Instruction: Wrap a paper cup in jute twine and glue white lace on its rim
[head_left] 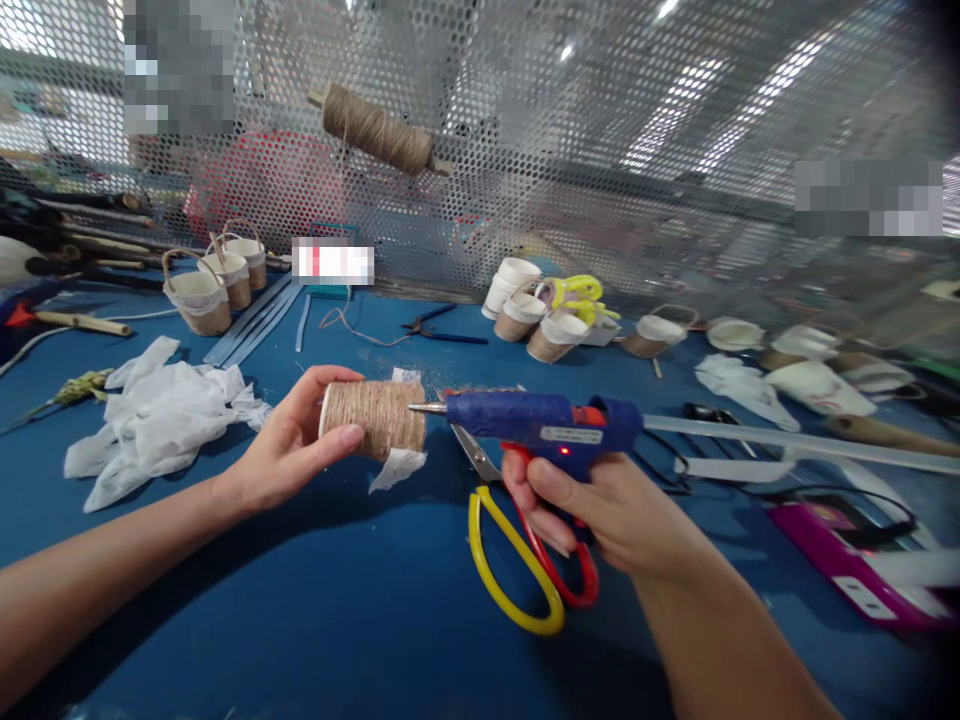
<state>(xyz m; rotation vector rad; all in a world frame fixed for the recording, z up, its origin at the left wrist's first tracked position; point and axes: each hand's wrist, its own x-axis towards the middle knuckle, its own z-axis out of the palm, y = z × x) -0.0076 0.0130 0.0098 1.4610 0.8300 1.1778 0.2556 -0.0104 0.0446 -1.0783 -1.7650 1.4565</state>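
Note:
My left hand (289,450) is closed round a small cup wrapped in jute twine (375,417), held on its side above the blue table, with white lining sticking out at its right end. My right hand (600,505) grips a blue hot glue gun (544,420) by the handle, a finger on the red trigger. The gun's metal nozzle points left and touches the twine cup's right edge. Scissors with one yellow and one red handle (525,560) lie on the table just under the gun.
A twine spool (377,130) hangs on the perforated metal screen. Finished small baskets (214,285) stand back left, more cups (536,320) back centre. White crumpled plastic (154,420) lies left. Pliers (439,325), a long white strip (795,440) and a magenta device (847,560) are also on the table.

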